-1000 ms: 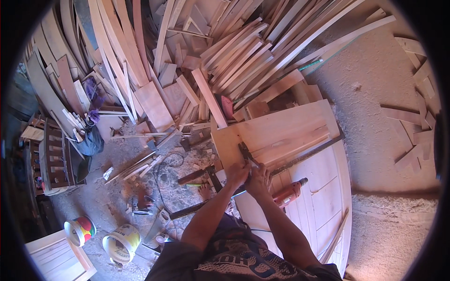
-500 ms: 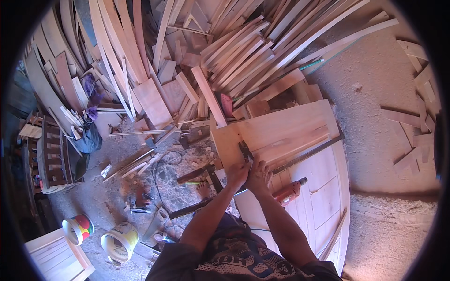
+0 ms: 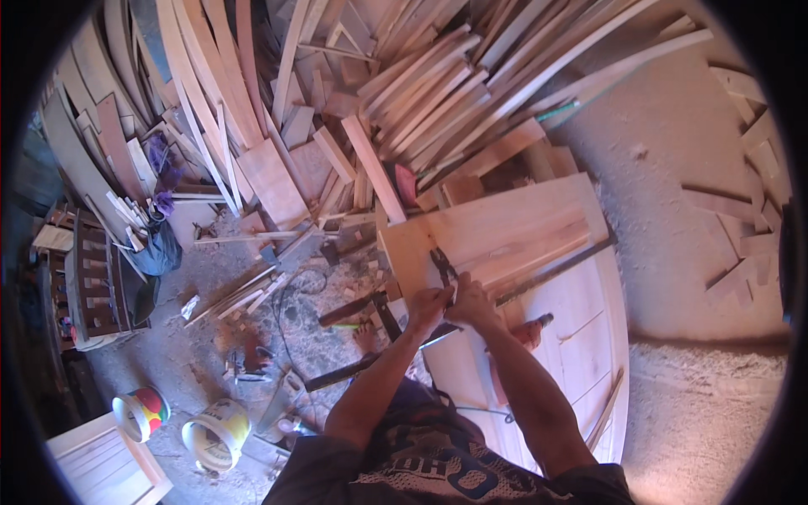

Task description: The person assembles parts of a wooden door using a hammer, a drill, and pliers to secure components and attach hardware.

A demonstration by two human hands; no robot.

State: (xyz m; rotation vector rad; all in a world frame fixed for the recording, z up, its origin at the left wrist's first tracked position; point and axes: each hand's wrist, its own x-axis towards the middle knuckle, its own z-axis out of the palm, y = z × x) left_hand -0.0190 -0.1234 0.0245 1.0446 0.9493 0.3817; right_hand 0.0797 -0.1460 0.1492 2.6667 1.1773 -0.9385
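My left hand and my right hand are close together over the near left end of a pale wooden panel. Both are closed around the lower end of a dark metal tool that looks like pliers, one hand on either side. Its head points away from me, over the panel; my fingers hide its grips. A long dark metal bar clamp runs across the panel beside my hands. To the right of my right forearm lies a red power drill, partly covered by the arm.
Stacked boards and offcuts fill the far side. On the floor at left are two buckets, thin sticks, a handsaw and a cable. Wood scraps lie at far right, on sawdust-covered floor.
My right hand has closed from a flatter pose into a grip, and the tool's head has shifted slightly. My right forearm has moved right, covering more of the drill.
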